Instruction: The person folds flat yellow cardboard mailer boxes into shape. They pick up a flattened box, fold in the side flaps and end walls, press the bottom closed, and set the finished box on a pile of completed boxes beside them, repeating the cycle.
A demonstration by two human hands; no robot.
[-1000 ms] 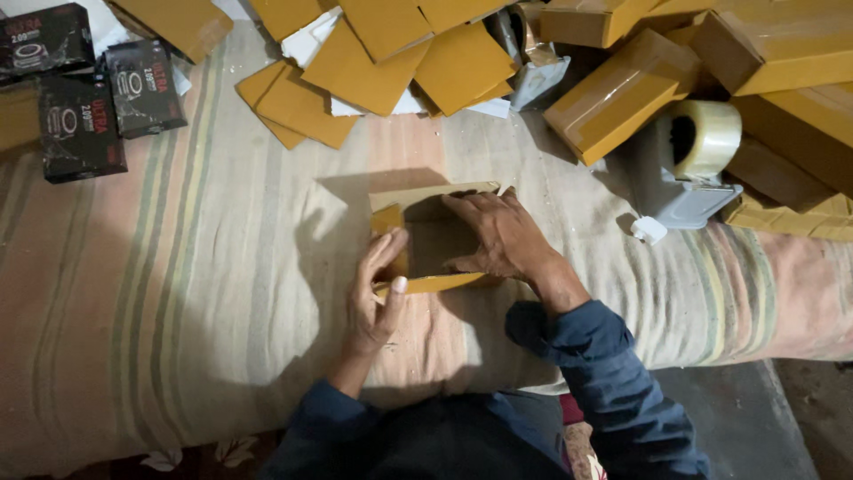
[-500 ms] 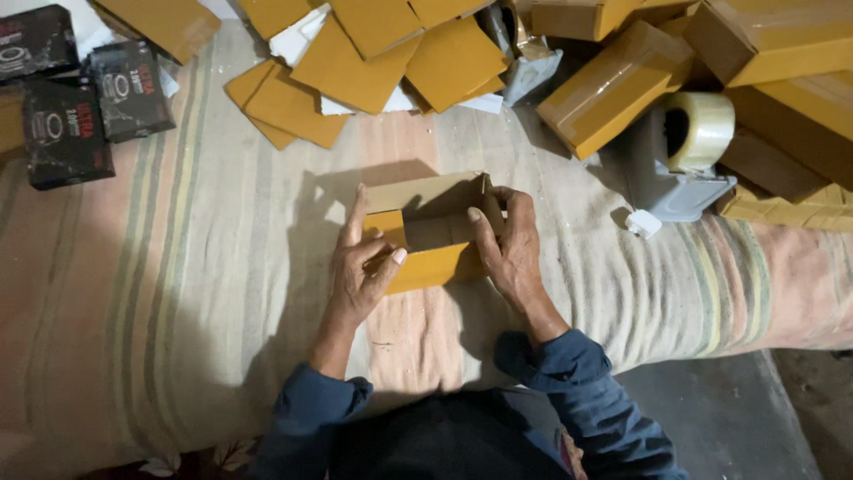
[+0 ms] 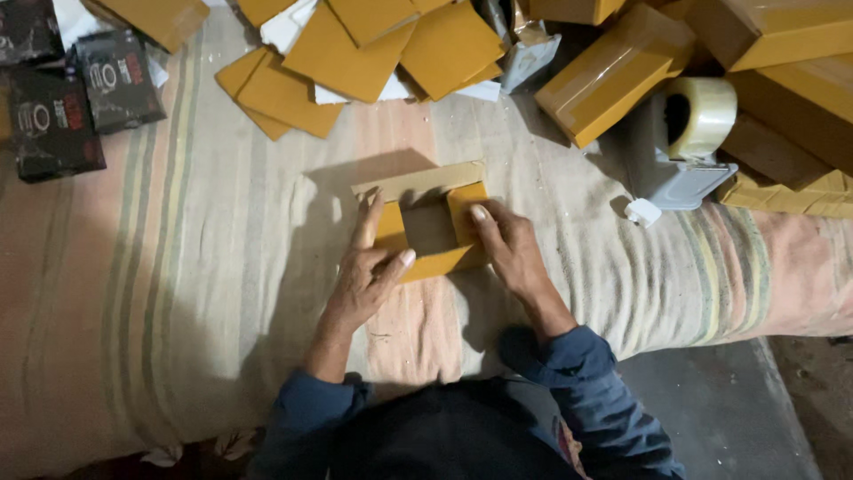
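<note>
— Light's coming from behind and above; see the hard shadow thrown beyond the small cardboard box (image 3: 426, 222)?

— Yes, bright around it, dim left of it and below (the dark packs (image 3: 53, 133) barely read). Sharp enough, slight glare on the tape roll (image 3: 706, 116).

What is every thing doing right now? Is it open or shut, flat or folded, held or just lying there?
Small yellow box: open on top, flaps up, on the striped cloth.
Left hand: flat against the box's left side.
Right hand: pressing the box's right flap.
Tape dispenser: standing, untouched, roll loaded.
Flat yellow sheets: unfolded, piled loosely.
Taped yellow box: closed.
Black packets: lying flat.
</note>
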